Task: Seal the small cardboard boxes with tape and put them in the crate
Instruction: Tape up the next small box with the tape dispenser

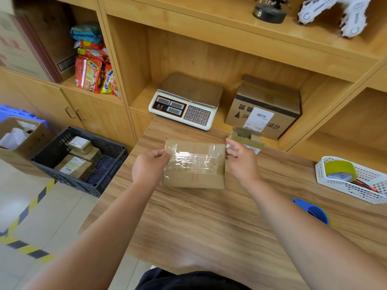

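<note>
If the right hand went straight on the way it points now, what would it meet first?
Probably the scale, near its keypad, passing just left of the small open box; depth is unclear. The right hand grips the taped box.

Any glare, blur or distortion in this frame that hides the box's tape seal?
Head view: bright glare on the clear tape across the held box; wide-angle bowing of the shelves; soft blur toward the edges, such as the white basket.
</note>
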The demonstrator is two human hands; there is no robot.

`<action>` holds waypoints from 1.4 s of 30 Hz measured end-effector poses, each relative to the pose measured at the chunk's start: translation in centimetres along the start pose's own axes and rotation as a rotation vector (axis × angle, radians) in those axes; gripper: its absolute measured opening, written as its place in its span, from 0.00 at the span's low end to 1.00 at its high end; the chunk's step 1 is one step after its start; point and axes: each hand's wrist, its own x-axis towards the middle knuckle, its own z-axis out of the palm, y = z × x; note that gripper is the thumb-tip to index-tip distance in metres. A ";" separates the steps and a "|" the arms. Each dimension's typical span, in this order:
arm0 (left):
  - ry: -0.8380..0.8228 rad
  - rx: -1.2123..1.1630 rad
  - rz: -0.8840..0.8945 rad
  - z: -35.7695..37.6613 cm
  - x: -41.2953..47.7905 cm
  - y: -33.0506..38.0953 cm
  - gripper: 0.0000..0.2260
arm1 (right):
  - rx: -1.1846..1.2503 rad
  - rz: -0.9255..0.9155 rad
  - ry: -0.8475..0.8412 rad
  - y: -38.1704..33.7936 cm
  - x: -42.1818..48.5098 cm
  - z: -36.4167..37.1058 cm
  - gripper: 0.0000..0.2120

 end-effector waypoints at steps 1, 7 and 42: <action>0.032 0.028 0.009 -0.1 0.0 0.3 0.11 | 0.013 0.006 -0.013 0.0 0.0 0.1 0.30; 0.049 0.076 0.007 0.2 0.8 1.4 0.11 | 0.125 -0.002 -0.075 -0.3 -0.4 1.2 0.28; -0.267 0.043 0.020 2.4 0.9 -0.7 0.15 | -0.220 0.061 -0.002 3.7 0.6 0.4 0.23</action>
